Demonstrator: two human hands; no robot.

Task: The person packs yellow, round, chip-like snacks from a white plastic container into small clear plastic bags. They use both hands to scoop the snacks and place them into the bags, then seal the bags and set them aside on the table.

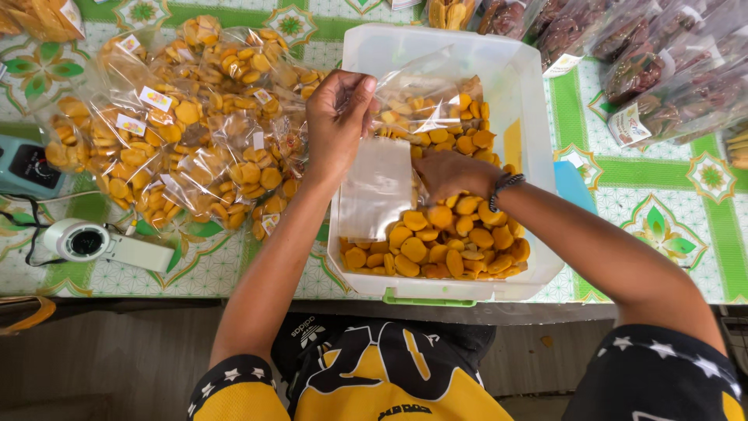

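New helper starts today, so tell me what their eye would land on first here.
First, the clear plastic tub at centre, half full of round orange snacks, with the left hand holding up a clear bag and the right hand scooping inside. Next, the heap of sealed snack bags on the left.

**Bags and stickers all over the desk**

The left hand [336,117] pinches the top of a clear plastic bag [378,187] hanging over the white tub [526,93], nothing in the lower part yet. Left of the tub sits a heap of sealed clear bags of orange rounds [187,148], each with a small white sticker [155,98] with yellow and red on it. Top right are clear bags of dark brown snacks [662,70], one showing a white label [628,125].
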